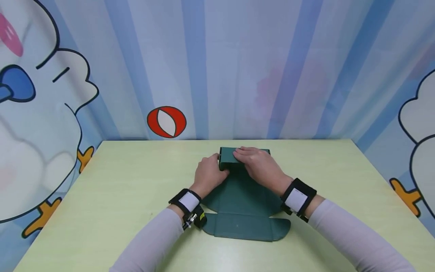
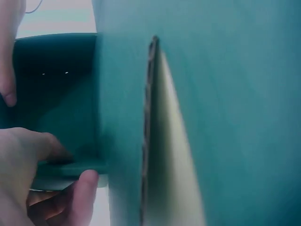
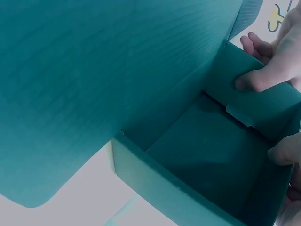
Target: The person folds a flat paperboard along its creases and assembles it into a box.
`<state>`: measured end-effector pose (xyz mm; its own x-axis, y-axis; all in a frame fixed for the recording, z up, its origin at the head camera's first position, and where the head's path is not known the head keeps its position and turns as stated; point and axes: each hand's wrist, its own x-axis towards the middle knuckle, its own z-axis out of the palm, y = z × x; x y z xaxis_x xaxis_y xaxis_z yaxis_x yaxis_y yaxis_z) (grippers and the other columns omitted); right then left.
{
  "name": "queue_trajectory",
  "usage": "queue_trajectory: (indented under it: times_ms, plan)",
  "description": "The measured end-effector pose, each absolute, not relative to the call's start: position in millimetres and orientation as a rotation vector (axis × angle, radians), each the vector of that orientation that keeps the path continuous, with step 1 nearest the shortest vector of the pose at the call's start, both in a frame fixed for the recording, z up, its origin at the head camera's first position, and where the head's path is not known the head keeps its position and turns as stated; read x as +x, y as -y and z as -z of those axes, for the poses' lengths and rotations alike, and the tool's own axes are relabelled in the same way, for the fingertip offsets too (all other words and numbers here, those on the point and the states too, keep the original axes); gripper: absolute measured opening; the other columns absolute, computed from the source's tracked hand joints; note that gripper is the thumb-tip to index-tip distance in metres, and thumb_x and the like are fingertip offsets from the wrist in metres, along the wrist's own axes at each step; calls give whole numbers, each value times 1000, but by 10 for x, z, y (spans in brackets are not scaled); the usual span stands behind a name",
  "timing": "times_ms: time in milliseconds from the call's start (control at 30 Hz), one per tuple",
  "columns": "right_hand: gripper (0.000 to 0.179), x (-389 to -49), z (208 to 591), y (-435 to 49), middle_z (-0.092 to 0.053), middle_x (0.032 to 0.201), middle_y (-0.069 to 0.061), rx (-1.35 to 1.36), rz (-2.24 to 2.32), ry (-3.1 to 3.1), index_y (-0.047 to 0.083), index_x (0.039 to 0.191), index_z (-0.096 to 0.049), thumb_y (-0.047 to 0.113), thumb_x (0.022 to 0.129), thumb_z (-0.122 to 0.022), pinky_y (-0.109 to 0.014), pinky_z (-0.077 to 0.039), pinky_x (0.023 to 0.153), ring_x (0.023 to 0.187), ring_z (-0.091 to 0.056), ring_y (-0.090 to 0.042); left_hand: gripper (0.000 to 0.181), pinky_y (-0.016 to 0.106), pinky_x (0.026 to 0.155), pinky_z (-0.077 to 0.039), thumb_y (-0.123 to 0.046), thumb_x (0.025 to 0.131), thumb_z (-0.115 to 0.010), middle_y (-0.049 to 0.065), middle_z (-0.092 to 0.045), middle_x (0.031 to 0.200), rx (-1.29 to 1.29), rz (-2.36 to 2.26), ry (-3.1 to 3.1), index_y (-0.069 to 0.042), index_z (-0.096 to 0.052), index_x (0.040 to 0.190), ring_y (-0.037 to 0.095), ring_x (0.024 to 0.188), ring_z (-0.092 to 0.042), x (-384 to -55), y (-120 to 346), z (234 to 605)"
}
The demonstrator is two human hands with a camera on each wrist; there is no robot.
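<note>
A green cardboard box stands on the table, its inside showing in both wrist views. Its long lid panel spreads toward the person and ends in a flap with rounded corners. The left hand grips one side wall, and in the right wrist view its thumb lies against the wall's inner face. The right hand holds another wall, fingers over the outside. Its thumb reaches inside in the right wrist view. In the left wrist view a cut cardboard edge stands close to the camera.
The box is on a pale yellow-green table. Behind it hangs a striped blue curtain printed with cartoon figures and a red-and-white ball. Each wrist wears a black strap with a camera.
</note>
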<state>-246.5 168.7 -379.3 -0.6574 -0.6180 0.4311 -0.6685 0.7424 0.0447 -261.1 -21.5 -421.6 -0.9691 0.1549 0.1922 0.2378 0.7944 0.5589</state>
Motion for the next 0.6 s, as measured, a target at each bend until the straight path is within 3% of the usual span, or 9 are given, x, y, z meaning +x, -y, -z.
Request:
queue_trajectory:
  times_ms: [167,600]
  plan:
    - [37,-2479,3808,-1705,-68,127,-14,1000,-157,2495,5,128,-66,4,91,-68,-43,-53,98,121,-65,-29,14,39,63,-60,-18,89,-70,13,-70,75,-369,870,2864,-4,-67,90,27,72,-72,-2645,193,4266]
    - [38,-2466,3783,-1694,-67,130,-15,990,-161,2532,5,129,-65,2,91,-67,-44,-52,100,123,-63,-29,10,31,52,-52,-8,88,-66,11,-63,66,-362,896,2835,0,-68,93,24,62,-66,-2675,150,4309]
